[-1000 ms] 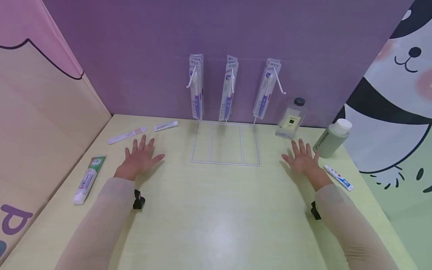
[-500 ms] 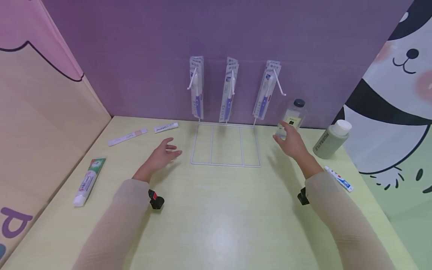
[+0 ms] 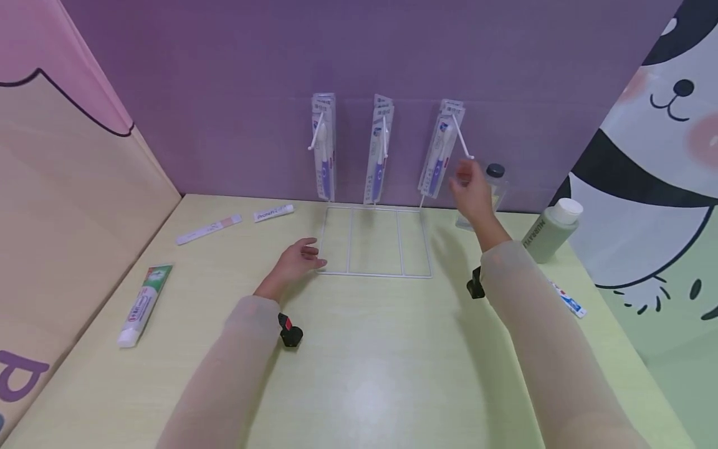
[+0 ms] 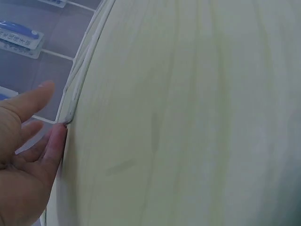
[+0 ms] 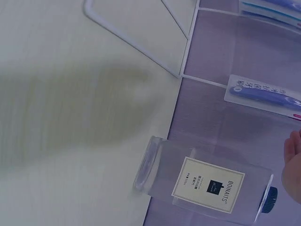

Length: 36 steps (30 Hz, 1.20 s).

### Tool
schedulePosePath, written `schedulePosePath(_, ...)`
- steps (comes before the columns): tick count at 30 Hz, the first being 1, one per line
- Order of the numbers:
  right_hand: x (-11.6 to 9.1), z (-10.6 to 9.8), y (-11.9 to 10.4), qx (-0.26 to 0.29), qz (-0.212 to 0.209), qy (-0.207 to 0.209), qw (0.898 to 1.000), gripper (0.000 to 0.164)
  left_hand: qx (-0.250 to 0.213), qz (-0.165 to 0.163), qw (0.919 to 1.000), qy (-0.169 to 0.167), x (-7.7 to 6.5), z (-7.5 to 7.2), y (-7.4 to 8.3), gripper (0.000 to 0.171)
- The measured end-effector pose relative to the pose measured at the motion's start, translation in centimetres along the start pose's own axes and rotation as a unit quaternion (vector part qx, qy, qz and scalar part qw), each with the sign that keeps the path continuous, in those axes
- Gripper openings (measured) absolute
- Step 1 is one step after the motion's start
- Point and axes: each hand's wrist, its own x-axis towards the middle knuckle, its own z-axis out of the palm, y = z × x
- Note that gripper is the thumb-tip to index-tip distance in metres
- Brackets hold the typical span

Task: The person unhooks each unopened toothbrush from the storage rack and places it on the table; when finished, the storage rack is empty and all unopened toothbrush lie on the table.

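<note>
My left hand [image 3: 296,262] is at the front left corner of a white wire display rack [image 3: 376,275], fingers loosely bent. In the left wrist view, a fingertip meets the rack's corner. My right hand [image 3: 472,194] is raised beside the tip of the right hook [image 3: 463,138], fingers slightly bent, nothing seen in it. Packaged toothbrushes hang on this hook as a right pack [image 3: 440,153]. A middle pack [image 3: 379,153] and a left pack [image 3: 324,153] hang from the other hooks. Behind my right hand stands a clear bottle [image 5: 209,183] with a dark cap, partly covered in the head view.
A green bottle [image 3: 552,229] with a white cap stands at the right, a small blue-and-white tube [image 3: 571,301] before it. On the left lie a large toothpaste tube [image 3: 144,305], a slim flat packet [image 3: 207,230] and a small white tube [image 3: 273,213]. A purple wall [image 3: 241,125] rises behind.
Both hands have left their spread pose on the table. The left has moved right to the rack's corner; the right has gone up and left, past the clear bottle, to the right hook.
</note>
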Motion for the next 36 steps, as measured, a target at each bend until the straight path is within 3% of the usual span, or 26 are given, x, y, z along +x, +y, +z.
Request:
schedulePosePath(7, 1.6, 0.8, 0.3, 0.05, 0.027, 0.022, 0.998, 0.043, 0.028, -0.01, 0.9996, -0.002, 0.3, 0.3, -1.1, 0.055)
schedulePosePath(15, 3.0, 2.3, 0.1, 0.119, 0.021, 0.059, 0.991, 0.037, 0.027, -0.009, 0.9994, -0.02, 0.2, 0.2, -0.9, 0.054)
schedulePosePath(23, 3.5, 3.0, -0.1, 0.109, 0.055, 0.069, 0.99, 0.031, 0.03, 0.004, 0.9988, -0.038, 0.2, 0.3, -0.8, 0.053)
schedulePosePath(31, 2.8, 2.5, -0.4, 0.13, 0.047, 0.073, 0.988, 0.03, 0.038, 0.003, 0.9986, -0.036, 0.3, 0.3, -0.9, 0.05)
schedulePosePath(36, 2.1, 0.7, -0.4, 0.13, 0.029, 0.069, 0.989, 0.031, 0.034, 0.001, 0.9989, -0.031, 0.1, 0.3, -0.9, 0.05)
